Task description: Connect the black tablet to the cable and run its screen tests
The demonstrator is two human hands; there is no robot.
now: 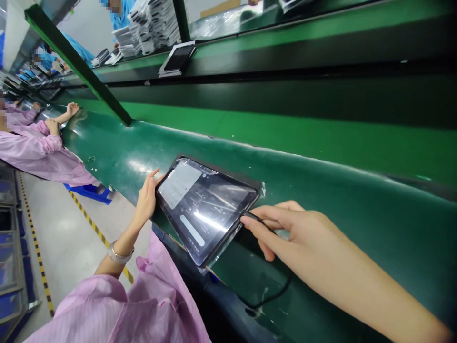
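Pink-sleeved co-worker (pixel 39 147) leans over the green desk (pixel 321 190) at far left. Nearer, the left hand (pixel 146 200) grips the left edge of a black tablet (pixel 205 207), thumb on its lit screen; the tablet lies tilted at the desk's near rim. At its right edge the right hand (pixel 285 226) pinches a black cable plug (pixel 252 216) between thumb and forefinger, touching the tablet's side.

green belt (pixel 321 190), black tablet (pixel 205 205), pink sleeve (pixel 143 305)
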